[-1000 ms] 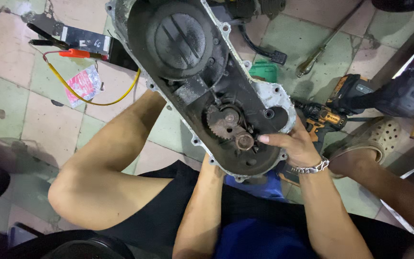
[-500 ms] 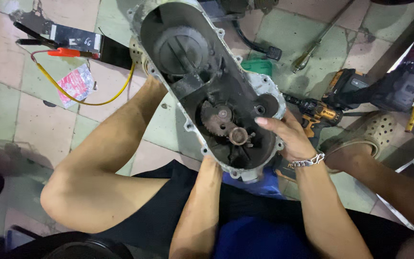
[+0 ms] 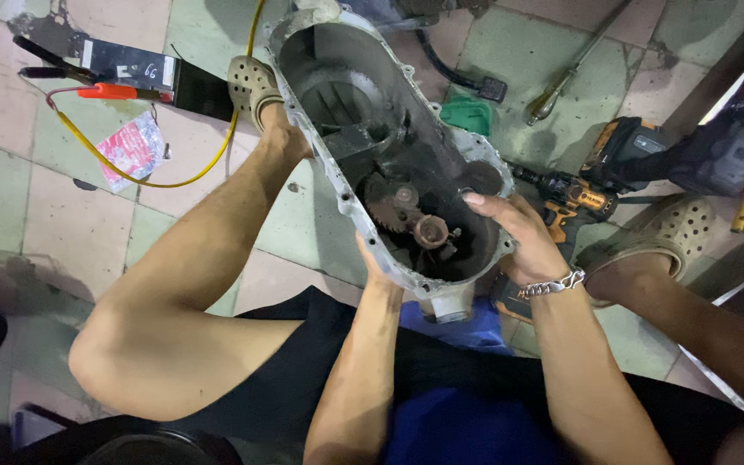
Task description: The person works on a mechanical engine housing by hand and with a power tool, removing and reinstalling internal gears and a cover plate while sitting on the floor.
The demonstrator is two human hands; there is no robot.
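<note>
A long, greasy aluminium engine case [image 3: 303, 103] stands tilted between my knees, its open side toward me. Inside its near end sit a toothed gear [image 3: 387, 207] and a rusty round hub [image 3: 430, 231]. My right hand [image 3: 510, 232], with a chain bracelet at the wrist, grips the case's right rim, the thumb reaching over the edge toward the hub. My left hand [image 3: 374, 263] holds the lower left rim from underneath and is mostly hidden behind the case.
On the tiled floor lie a black battery with red clamp and yellow wire [image 3: 144, 73], a red packet [image 3: 131, 146], a cordless drill [image 3: 596, 185], a green piece [image 3: 467, 114] and a metal bar [image 3: 570, 73]. My sandalled feet [image 3: 251, 82] flank the case.
The case has tipped up toward me and its round black inner part at the far end no longer shows. My right hand shifted from the gear area to the right rim.
</note>
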